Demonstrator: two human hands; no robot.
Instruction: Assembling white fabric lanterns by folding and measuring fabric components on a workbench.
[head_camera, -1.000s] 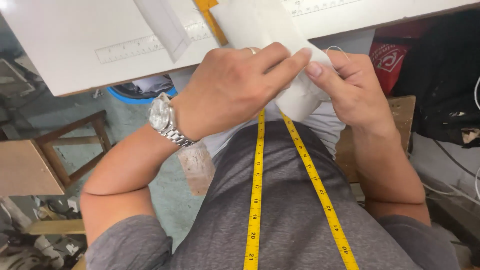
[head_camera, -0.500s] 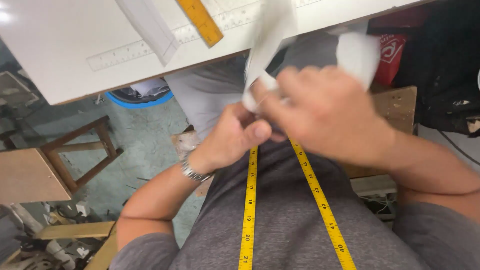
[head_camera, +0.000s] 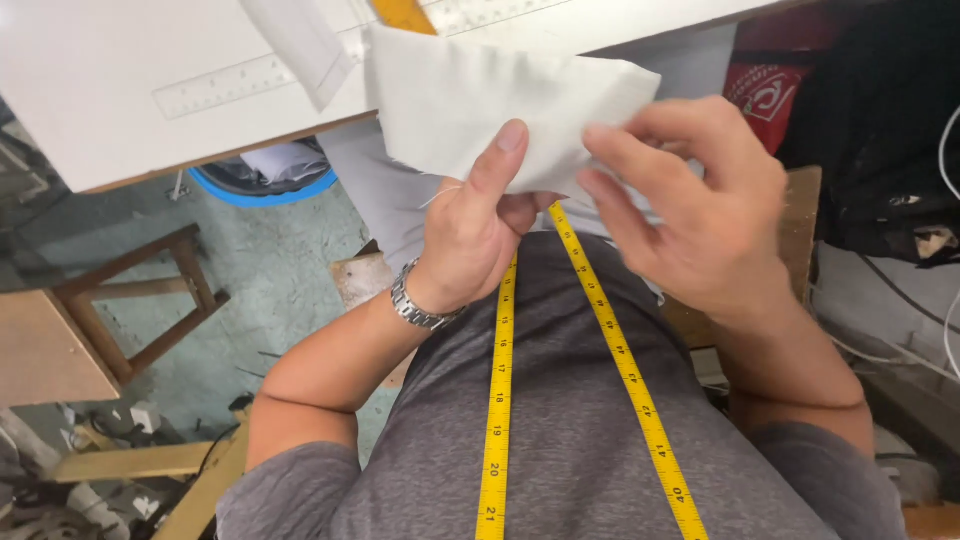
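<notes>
Head view. The fingers (head_camera: 505, 140) of the left hand (head_camera: 475, 230) grasp the white cloth piece (head_camera: 480, 110): the thumb lies flat against its near face, pointing up, while the other fingers sit behind the cloth, out of sight. The right hand (head_camera: 690, 215) meets the lower right edge of the same piece. Its fingers are curled, and thumb and forefinger appear to pinch that edge, though the contact itself is partly hidden.

The white cloth piece is held in the air in front of the chest, just below the edge of the white table (head_camera: 90, 70) and apart from it. A clear ruler (head_camera: 240, 85) and a yellow ruler (head_camera: 400, 12) lie on the table. A yellow tape measure (head_camera: 497, 400) hangs in two strands down the grey shirt (head_camera: 570, 450). A metal wristwatch (head_camera: 420, 305) is on the left wrist. A wooden stool (head_camera: 140, 300) stands on the floor to the left.

Judgement: the step in hand is working the lower edge of the cloth between both hands. The next move calls for a firm left-hand hold while the right fingertips work along the edge.
</notes>
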